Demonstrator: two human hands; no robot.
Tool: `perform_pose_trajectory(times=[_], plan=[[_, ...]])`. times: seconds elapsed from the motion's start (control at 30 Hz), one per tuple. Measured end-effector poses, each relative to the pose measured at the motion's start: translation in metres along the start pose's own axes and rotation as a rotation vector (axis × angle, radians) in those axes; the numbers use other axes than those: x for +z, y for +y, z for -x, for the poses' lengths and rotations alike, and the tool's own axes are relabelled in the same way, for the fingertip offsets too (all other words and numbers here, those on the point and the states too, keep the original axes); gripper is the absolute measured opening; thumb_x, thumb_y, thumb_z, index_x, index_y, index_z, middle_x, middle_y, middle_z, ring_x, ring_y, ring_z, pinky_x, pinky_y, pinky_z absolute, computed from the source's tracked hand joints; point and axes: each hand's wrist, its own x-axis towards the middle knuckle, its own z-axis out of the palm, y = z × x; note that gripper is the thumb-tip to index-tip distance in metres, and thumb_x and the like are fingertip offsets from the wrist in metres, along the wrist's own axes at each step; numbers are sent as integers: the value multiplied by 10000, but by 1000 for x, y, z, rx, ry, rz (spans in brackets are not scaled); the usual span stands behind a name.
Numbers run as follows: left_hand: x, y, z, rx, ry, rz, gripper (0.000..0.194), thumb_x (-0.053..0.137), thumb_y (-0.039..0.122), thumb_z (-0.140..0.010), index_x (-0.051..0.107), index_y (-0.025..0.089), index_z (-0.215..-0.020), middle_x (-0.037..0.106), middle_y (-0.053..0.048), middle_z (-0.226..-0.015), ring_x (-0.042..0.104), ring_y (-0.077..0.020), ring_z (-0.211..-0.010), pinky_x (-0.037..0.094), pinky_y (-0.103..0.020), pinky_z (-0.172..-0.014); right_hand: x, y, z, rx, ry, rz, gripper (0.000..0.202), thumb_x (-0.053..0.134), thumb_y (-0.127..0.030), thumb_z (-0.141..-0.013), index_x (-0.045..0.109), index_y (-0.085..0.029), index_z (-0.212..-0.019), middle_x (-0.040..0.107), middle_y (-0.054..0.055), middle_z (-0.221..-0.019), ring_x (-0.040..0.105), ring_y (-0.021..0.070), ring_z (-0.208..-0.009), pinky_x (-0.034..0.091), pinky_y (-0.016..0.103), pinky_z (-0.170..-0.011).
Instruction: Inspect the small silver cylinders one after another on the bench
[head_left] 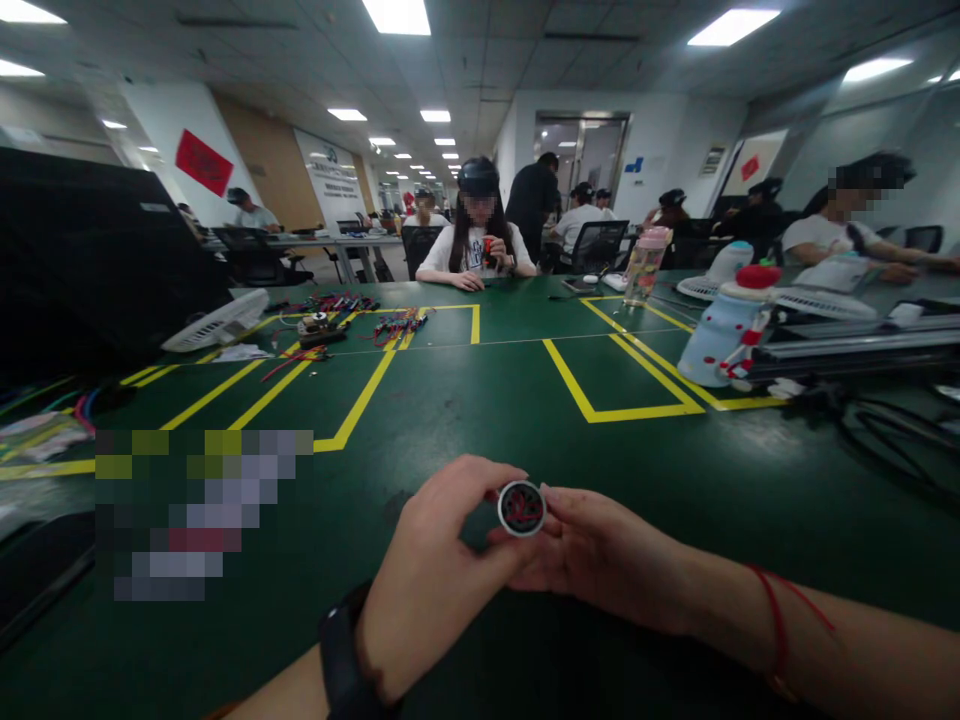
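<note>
Red wires [520, 507] are seen inside the open end of a small pale-rimmed cylinder [502, 517], which is held above the near part of the green table [450, 400]. Its near side is clamped between the thumb and fingers of the left hand [435, 550], while its other side is gripped lightly by the right hand [607, 535]. The two hands are brought together around it, probably so that it is kept steady. Only the edge is covered by fingertips, and the open end is faced towards the camera, by which its inside is left in view. How firmly it is pressed cannot be told.

A black band [346, 650] is worn on the left wrist and a red string [778, 620] on the right. Farther off, wire bundles [401, 325] are laid at the left among strips of yellow tape [367, 400], by which areas are presumably marked out. A blue bottle [705, 335] is stood upright at the right, beside metal bars [862, 345]. Across the table, a red object [488, 246] is held by a seated person [457, 245].
</note>
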Motion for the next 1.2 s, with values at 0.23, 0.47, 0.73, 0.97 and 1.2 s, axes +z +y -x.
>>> perform_pose_trajectory(times=[0.23,0.47,0.73,0.97,1.2], plan=[[-5,-17,-6,-156,-32,-208,222,694,377,-785,660,250,-964,677,-30,-987,594,-243,-922,450,-384,-804,1,-5,3,-323,163,189,384,426,-398,-946,549,-241,-1273,483,74,-1353,486,194,-1228,361,438,-1068],[3,-21,-8,-149,-146,-139,217,676,396,-805,679,278,-988,687,-12,-1003,586,-239,-951,428,-365,-809,6,-10,9,-517,277,960,350,420,-365,-955,589,-290,-1252,451,37,-1348,433,151,-1253,329,360,-1104],[-3,-14,-9,-194,-288,191,223,679,360,-813,657,256,-1009,666,4,-912,592,-188,-839,463,-312,-757,4,-19,15,-695,231,1275,433,551,-231,-872,481,-271,-1298,485,65,-1267,509,151,-1132,482,326,-952],[9,-23,-11,-162,-264,43,254,704,311,-787,654,267,-1033,703,-7,-987,614,-216,-903,461,-357,-822,-9,-15,1,-669,221,1261,320,587,-237,-844,547,-229,-1161,530,62,-1190,536,139,-1086,506,299,-916],[8,-21,-14,-184,-247,60,425,712,274,-774,574,274,-1176,681,-10,-1076,616,-210,-962,477,-354,-854,-21,-5,-7,-549,332,1120,443,654,-279,-798,458,-215,-1189,556,60,-1148,583,129,-1008,505,318,-906]])
